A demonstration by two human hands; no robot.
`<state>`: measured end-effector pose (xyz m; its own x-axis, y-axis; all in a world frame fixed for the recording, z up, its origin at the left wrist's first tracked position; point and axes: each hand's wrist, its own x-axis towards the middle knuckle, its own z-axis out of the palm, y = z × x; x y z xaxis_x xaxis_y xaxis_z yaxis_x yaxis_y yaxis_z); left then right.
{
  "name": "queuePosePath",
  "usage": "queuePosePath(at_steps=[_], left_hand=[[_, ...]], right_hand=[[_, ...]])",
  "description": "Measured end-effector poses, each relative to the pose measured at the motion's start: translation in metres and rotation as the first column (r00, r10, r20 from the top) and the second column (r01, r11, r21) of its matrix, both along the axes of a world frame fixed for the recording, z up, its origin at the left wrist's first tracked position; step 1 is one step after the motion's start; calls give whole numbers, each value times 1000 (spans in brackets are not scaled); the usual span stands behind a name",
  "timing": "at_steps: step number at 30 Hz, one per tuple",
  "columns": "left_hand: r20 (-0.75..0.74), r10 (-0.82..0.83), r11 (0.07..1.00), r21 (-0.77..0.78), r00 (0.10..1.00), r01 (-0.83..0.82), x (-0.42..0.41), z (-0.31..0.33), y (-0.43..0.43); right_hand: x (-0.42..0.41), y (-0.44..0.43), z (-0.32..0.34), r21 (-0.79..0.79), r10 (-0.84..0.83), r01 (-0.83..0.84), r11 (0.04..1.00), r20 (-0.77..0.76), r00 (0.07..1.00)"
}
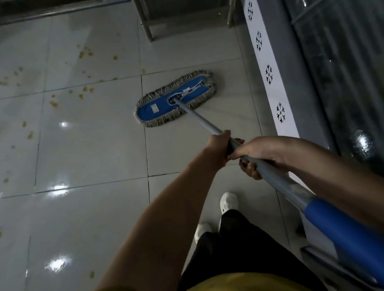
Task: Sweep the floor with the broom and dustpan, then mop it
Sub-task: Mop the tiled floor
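A flat mop head [159,104], blue on top with a grey fringe, lies on the pale tiled floor [88,150] ahead of me. Its grey metal handle [198,119] runs back to the lower right and ends in a blue grip [359,241]. My left hand [220,148] grips the handle further down towards the head. My right hand [264,154] grips it just behind, fingers curled under the pole. Yellowish-brown spots [85,53] are scattered over the tiles to the left of the mop. No broom or dustpan is in view.
A freezer cabinet [271,76] with a white snowflake strip and glass top runs along the right side. Metal table legs [145,20] stand at the top middle. A dark threshold [44,9] crosses the top left. My white shoes [228,201] are below the hands.
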<state>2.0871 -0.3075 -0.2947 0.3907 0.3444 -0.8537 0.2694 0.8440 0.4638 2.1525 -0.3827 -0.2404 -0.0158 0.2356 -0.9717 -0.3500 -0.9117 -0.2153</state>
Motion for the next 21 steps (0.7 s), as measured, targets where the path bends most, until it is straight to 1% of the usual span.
queuePosePath(at_steps=[6,9,13,17,21], left_hand=[[12,36,999,-3,999,-36,-44,1,-35],[9,24,1000,3,1000,-24,-55,4,-58],[15,23,1000,-9,1000,-23,-53,4,-80],[8,105,994,-27,994,-105,-39,2,-117],[-16,154,988,-21,988,-154,-25,-5,-141]], right_hand=[[-46,-34,-2,-2,-26,26,1000,-16,1000],[-52,-56,4,-8,5,-5,1000,-11,1000],[-45,-78,13,-11,62,-62,998,-13,998],[-31,-110,18,-14,141,-141,990,4,990],[-17,-132,14,-20,174,-174,985,7,985]])
